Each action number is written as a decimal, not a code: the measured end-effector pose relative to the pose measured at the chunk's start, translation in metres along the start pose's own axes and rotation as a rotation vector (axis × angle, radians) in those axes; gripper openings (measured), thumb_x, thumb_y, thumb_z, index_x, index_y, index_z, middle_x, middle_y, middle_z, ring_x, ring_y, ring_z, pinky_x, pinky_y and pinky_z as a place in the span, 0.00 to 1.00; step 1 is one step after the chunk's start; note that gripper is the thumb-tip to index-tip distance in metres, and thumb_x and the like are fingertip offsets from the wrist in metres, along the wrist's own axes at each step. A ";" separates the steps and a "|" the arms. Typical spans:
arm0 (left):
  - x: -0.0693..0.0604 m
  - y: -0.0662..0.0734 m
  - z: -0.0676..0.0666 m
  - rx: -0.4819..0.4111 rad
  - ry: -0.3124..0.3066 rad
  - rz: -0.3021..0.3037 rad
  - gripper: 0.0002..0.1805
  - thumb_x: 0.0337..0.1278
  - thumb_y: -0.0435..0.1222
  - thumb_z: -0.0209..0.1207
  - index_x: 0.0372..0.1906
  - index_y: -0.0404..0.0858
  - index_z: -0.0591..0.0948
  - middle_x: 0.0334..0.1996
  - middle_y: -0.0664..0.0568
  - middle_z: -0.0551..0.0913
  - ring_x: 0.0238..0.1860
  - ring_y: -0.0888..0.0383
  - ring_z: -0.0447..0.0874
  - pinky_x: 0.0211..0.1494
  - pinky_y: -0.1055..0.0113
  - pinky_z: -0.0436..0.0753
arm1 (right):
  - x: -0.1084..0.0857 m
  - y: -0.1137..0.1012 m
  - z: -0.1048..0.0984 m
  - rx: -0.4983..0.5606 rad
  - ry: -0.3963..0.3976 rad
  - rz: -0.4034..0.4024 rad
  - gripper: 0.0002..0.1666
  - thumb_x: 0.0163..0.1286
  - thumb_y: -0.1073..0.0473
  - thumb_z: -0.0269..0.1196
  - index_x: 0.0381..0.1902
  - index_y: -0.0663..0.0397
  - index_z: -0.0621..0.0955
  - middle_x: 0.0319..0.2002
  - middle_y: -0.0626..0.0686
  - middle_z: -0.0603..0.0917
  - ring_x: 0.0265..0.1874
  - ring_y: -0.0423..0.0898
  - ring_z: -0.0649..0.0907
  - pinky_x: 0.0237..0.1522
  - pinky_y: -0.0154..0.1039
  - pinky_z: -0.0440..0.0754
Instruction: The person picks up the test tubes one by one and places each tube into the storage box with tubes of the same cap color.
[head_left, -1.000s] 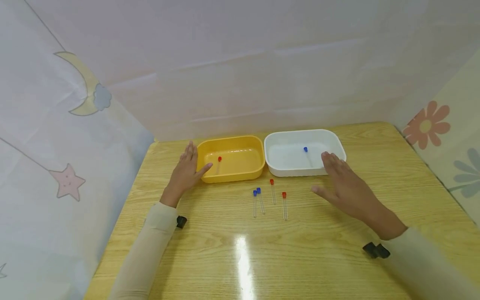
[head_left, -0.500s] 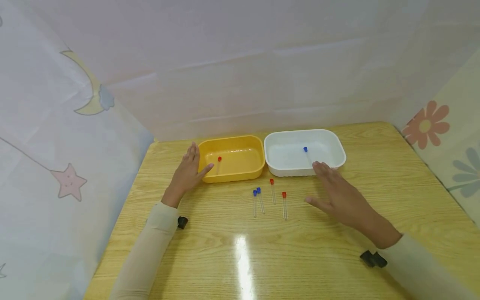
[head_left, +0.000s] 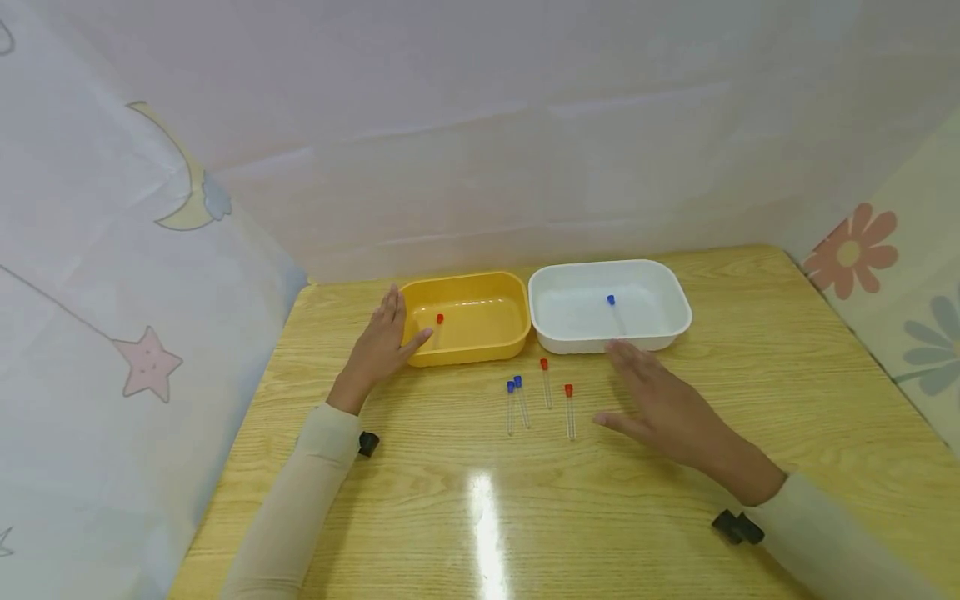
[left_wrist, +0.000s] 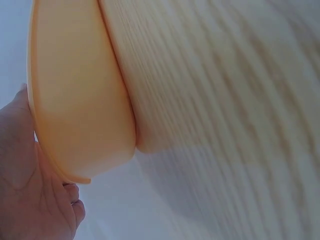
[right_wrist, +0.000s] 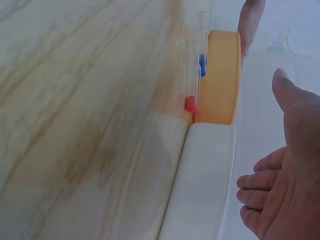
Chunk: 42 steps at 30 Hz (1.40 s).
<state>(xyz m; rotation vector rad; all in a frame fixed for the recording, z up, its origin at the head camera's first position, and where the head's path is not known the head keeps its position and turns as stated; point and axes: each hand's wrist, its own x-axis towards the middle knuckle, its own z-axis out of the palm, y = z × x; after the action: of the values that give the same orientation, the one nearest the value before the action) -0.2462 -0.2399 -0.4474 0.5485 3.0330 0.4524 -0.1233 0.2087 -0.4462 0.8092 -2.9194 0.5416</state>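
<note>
My left hand [head_left: 377, 346] lies along the left end of the yellow tray [head_left: 472, 358], fingers straight, thumb at its front left corner. In the left wrist view that hand meets the rim of the tray. My right hand [head_left: 663, 410] is held with extended fingers by the front of the white tray [head_left: 573, 345], holding nothing; touching cannot be told. A red-capped tube [head_left: 439, 320] lies in the yellow tray, a blue-capped tube [head_left: 611, 301] in the white one. On the table before the trays are two blue-capped tubes [head_left: 511, 387] and two red-capped tubes [head_left: 568, 390].
Both trays stand side by side near the back edge of the wooden table [head_left: 420, 500]. Behind them hangs a pale cloth [head_left: 480, 183], with printed cloth at both sides. Each sleeve bears a black wrist device [head_left: 738, 527].
My right hand has moved left and toward me, from over the white tray's front right corner to its front wall. The left hand has shifted slightly right. The tubes have stayed put.
</note>
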 end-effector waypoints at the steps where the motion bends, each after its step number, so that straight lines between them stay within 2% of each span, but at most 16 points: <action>1: 0.000 0.000 0.001 0.002 0.000 0.000 0.54 0.75 0.66 0.38 0.79 0.26 0.38 0.80 0.34 0.32 0.81 0.41 0.32 0.80 0.45 0.43 | 0.000 -0.001 0.001 -0.007 0.000 -0.004 0.60 0.70 0.31 0.62 0.81 0.62 0.51 0.79 0.65 0.55 0.76 0.65 0.59 0.69 0.64 0.64; 13: 0.000 0.004 0.002 0.025 -0.018 -0.014 0.55 0.73 0.68 0.35 0.80 0.27 0.37 0.80 0.40 0.26 0.81 0.46 0.28 0.81 0.48 0.41 | 0.005 -0.008 0.005 -0.037 -0.044 -0.030 0.60 0.70 0.29 0.59 0.80 0.66 0.52 0.78 0.66 0.55 0.77 0.64 0.58 0.73 0.60 0.60; 21: 0.000 0.005 0.001 0.055 -0.051 -0.039 0.56 0.72 0.70 0.32 0.80 0.29 0.34 0.79 0.43 0.22 0.81 0.47 0.24 0.81 0.49 0.39 | 0.008 -0.010 0.011 -0.034 -0.033 -0.054 0.59 0.70 0.30 0.60 0.79 0.68 0.56 0.77 0.66 0.58 0.76 0.64 0.60 0.74 0.59 0.60; 30: -0.001 0.006 0.001 0.064 -0.039 -0.033 0.56 0.72 0.69 0.33 0.79 0.26 0.37 0.80 0.35 0.30 0.81 0.43 0.28 0.80 0.47 0.41 | 0.013 -0.013 0.012 -0.037 -0.055 -0.074 0.61 0.67 0.30 0.63 0.78 0.68 0.58 0.77 0.66 0.60 0.76 0.63 0.61 0.74 0.60 0.60; 37: 0.000 0.006 0.002 0.074 -0.046 -0.039 0.57 0.71 0.70 0.32 0.79 0.26 0.37 0.80 0.38 0.27 0.81 0.42 0.30 0.81 0.47 0.41 | 0.017 -0.015 0.015 -0.048 -0.088 -0.079 0.61 0.66 0.27 0.63 0.77 0.68 0.59 0.77 0.66 0.60 0.76 0.64 0.60 0.74 0.59 0.59; 42: 0.000 0.006 0.003 0.082 -0.048 -0.047 0.57 0.71 0.71 0.32 0.80 0.26 0.39 0.80 0.38 0.28 0.81 0.42 0.32 0.81 0.48 0.41 | 0.020 -0.017 0.017 -0.078 -0.100 -0.123 0.61 0.66 0.28 0.63 0.76 0.71 0.61 0.76 0.68 0.62 0.75 0.64 0.62 0.74 0.58 0.60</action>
<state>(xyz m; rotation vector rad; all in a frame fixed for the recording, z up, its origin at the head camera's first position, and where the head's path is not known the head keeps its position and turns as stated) -0.2441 -0.2335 -0.4482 0.4827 3.0224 0.3093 -0.1313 0.1798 -0.4537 1.0253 -2.9324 0.3852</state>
